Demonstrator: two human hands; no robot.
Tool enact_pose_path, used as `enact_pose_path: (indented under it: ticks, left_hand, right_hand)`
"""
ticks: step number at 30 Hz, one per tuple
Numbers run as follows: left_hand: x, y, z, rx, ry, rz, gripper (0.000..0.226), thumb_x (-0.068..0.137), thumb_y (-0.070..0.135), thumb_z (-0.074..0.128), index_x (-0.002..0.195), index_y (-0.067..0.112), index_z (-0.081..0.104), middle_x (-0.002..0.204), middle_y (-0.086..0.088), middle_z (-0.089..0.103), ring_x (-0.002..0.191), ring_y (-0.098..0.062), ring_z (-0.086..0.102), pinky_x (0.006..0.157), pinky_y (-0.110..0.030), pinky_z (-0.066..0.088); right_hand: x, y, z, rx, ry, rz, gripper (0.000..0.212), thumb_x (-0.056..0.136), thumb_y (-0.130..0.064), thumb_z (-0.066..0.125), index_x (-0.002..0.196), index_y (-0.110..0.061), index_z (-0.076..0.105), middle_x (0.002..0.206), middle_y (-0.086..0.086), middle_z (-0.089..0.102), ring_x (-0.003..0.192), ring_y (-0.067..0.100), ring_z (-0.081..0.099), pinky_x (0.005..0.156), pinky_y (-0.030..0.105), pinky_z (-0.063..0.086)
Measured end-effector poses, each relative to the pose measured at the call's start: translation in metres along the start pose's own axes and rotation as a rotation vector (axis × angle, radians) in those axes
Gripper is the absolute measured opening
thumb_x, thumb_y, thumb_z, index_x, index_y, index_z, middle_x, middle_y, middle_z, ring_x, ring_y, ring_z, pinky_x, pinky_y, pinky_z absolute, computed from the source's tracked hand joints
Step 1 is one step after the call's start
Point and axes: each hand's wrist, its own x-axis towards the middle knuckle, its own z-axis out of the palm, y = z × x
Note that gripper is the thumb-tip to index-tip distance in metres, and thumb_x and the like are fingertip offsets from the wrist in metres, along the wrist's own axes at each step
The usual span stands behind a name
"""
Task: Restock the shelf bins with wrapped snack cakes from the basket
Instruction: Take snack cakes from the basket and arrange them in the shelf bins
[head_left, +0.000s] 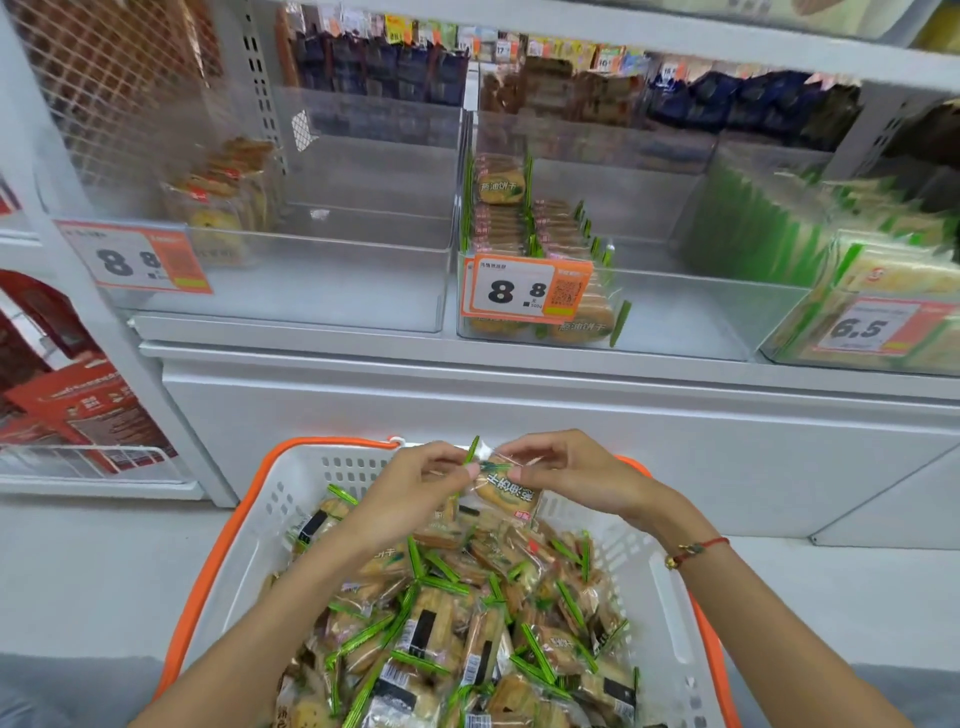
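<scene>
Two bare forearms reach forward from the bottom corners and converge at centre. The left hand (415, 480) and right hand (558, 470) meet almost fingertip to fingertip, fingers curled, each pinching an edge of one wrapped snack cake (506, 493). A red cord bracelet (696, 550) circles the right wrist.

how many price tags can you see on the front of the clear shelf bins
3. One reading 8.8 on the left bin, one reading 8.8 on the middle bin, one reading 6.5 on the right bin. Small tags on the blurred upper shelf are not counted.
</scene>
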Motion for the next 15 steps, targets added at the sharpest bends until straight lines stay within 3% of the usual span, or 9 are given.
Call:
enact_pose_path:
  ticks: [3,5,8,11,15]
  left_hand:
    - [0.003,0.016,-0.001,-0.038,0.085,0.119,0.009,0.090,0.024,0.063,0.096,0.029,0.067,0.094,0.011,0.071,0.092,-0.005,0.064,0.081,-0.023,0.049]
    - [0.004,0.030,0.000,-0.108,0.152,0.171,0.014,0.088,0.029,0.063,0.102,0.032,0.065,0.101,0.016,0.069,0.098,0.000,0.062,0.087,-0.023,0.050]
    - [0.006,0.044,-0.002,-0.193,0.124,0.109,0.041,0.077,0.048,0.061,0.114,0.032,0.055,0.115,0.016,0.061,0.105,-0.002,0.060,0.091,-0.026,0.050]
    - [0.011,0.058,-0.011,-0.182,0.122,0.129,0.022,0.083,0.032,0.065,0.102,0.025,0.057,0.104,0.007,0.066,0.095,-0.008,0.064,0.082,-0.020,0.052]
    - [0.024,0.092,-0.027,-0.170,0.218,0.352,0.014,0.085,0.024,0.066,0.098,0.020,0.064,0.094,0.008,0.068,0.086,0.005,0.061,0.075,-0.007,0.045]
  right_hand:
    - [-0.001,-0.018,-0.001,-0.165,0.040,-0.100,0.022,0.084,-0.015,0.072,0.102,-0.025,0.065,0.079,-0.007,0.060,0.067,-0.001,0.054,0.070,0.014,0.045]
    - [-0.001,-0.028,-0.002,-0.239,0.110,-0.163,0.012,0.082,-0.016,0.074,0.093,-0.014,0.070,0.071,-0.009,0.059,0.063,-0.001,0.051,0.068,0.018,0.043]
    - [-0.001,-0.040,-0.006,0.002,0.284,-0.147,0.013,0.080,-0.013,0.075,0.091,-0.016,0.068,0.076,-0.010,0.066,0.070,-0.001,0.059,0.071,0.018,0.047]
    - [-0.001,-0.051,-0.014,0.229,0.393,-0.093,0.019,0.083,-0.011,0.071,0.096,-0.019,0.061,0.081,-0.013,0.069,0.073,-0.004,0.063,0.070,0.014,0.048]
    - [0.000,-0.077,-0.035,0.185,0.382,-0.252,0.037,0.079,-0.007,0.074,0.109,-0.024,0.060,0.096,-0.006,0.071,0.085,0.005,0.066,0.071,0.016,0.050]
